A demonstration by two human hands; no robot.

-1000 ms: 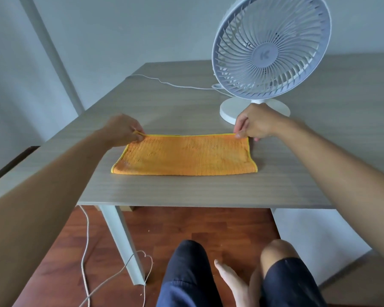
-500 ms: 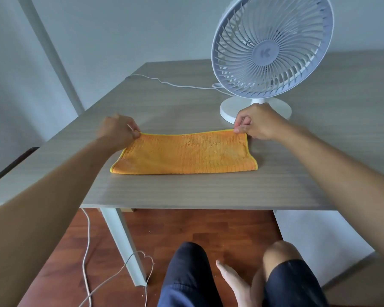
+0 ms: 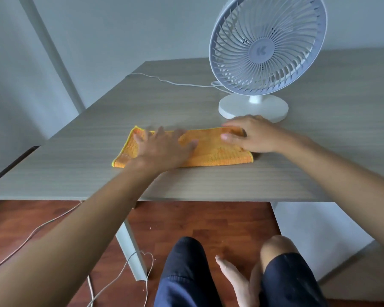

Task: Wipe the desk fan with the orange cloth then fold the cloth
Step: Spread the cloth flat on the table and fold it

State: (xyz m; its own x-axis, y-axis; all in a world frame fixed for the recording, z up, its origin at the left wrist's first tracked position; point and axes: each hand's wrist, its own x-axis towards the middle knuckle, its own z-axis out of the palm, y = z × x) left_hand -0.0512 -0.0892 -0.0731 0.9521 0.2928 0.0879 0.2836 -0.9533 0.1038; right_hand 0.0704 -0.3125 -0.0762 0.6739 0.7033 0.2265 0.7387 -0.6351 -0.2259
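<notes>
Now the left hand (image 3: 162, 149) lies flat on the left part of the orange cloth (image 3: 211, 151), fingers spread open and a bit blurry. That cloth is a long folded strip lying flat near the front edge of the desk (image 3: 208, 182). On its right end, the right hand (image 3: 251, 136) presses down flat, fingers open too. Just behind that hand stands the white desk fan (image 3: 267, 44) on its round base, with its thin cord (image 3: 171, 82) running off to the left.

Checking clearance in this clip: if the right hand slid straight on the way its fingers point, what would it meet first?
The right hand lies flat on the orange cloth, fingers pointing left along it. Going on, it would probably meet the left hand, also spread on the cloth.
</notes>
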